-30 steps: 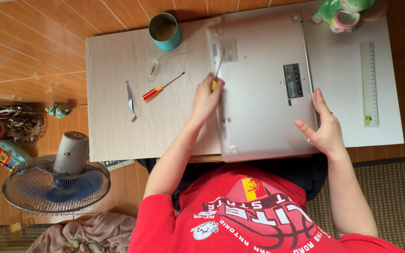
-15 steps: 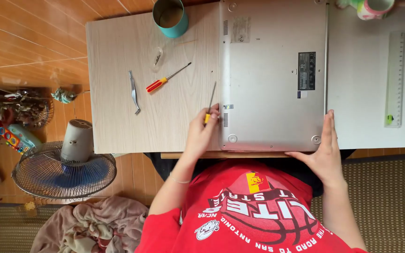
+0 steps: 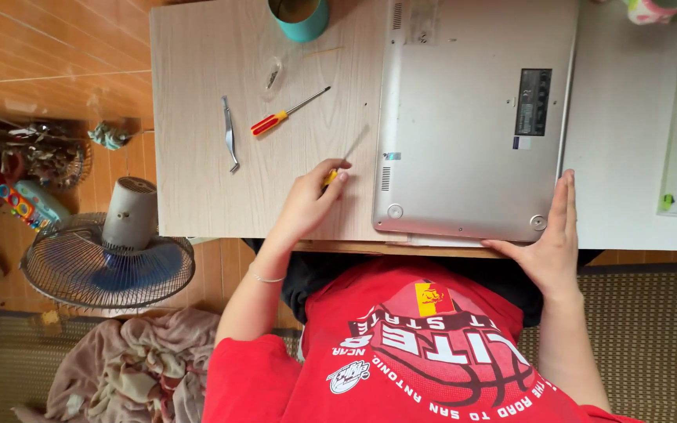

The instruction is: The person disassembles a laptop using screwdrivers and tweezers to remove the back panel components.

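Laptop (image 3: 472,117) upside down on desk (image 3: 197,117). Left hand (image 3: 307,200) pinches small screwdriver (image 3: 344,159), blurred; right hand (image 3: 550,235) flat, open on near corner. Risk: tip slipping, scratching case, probably.

Person wearing red short-sleeved T-shirt (image 3: 425,352), sleeve ending above elbow on each side. Chest showing large printed basketball graphic with dark outlines, white block lettering curving across and around it, small yellow-and-red patch above, small white round emblem near one sleeve. Dark garment showing at waist. Thin light bracelet (image 3: 265,277) circling wrist of one arm. Left hand (image 3: 311,204) and right hand (image 3: 550,247) bare, forearms uncovered, no rings showing
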